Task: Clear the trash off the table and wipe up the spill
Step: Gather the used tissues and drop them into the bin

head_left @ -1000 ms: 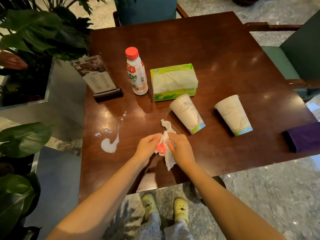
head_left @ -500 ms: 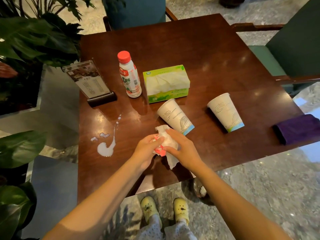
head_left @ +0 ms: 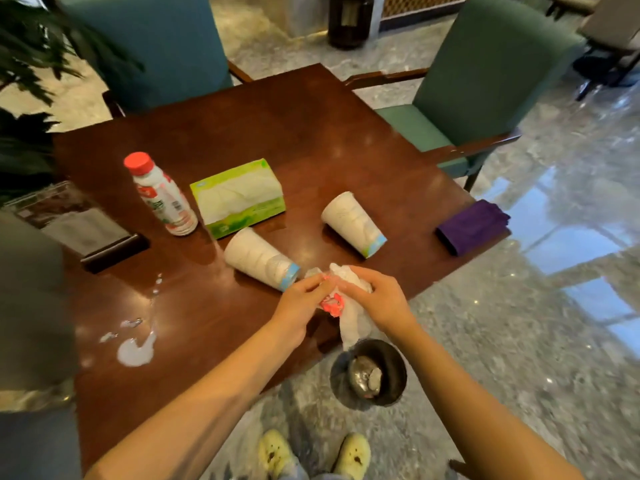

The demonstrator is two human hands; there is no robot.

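Crumpled white tissue [head_left: 353, 318] with pink scrap pinched by both hands, left hand [head_left: 302, 303], right hand [head_left: 380, 299], milky puddle [head_left: 135, 351] pooled on glossy wooden desk [head_left: 311, 140], two paper cups toppled.

The menu stand [head_left: 74, 225] is blurred and cut off at the left edge. Bottle [head_left: 162, 197] label print is unreadable. Hands hide part of the tissue [head_left: 353, 306].

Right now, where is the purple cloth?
In the head view, the folded purple cloth lies at the right edge of the table, to the right of the two tipped paper cups, untouched by either hand.
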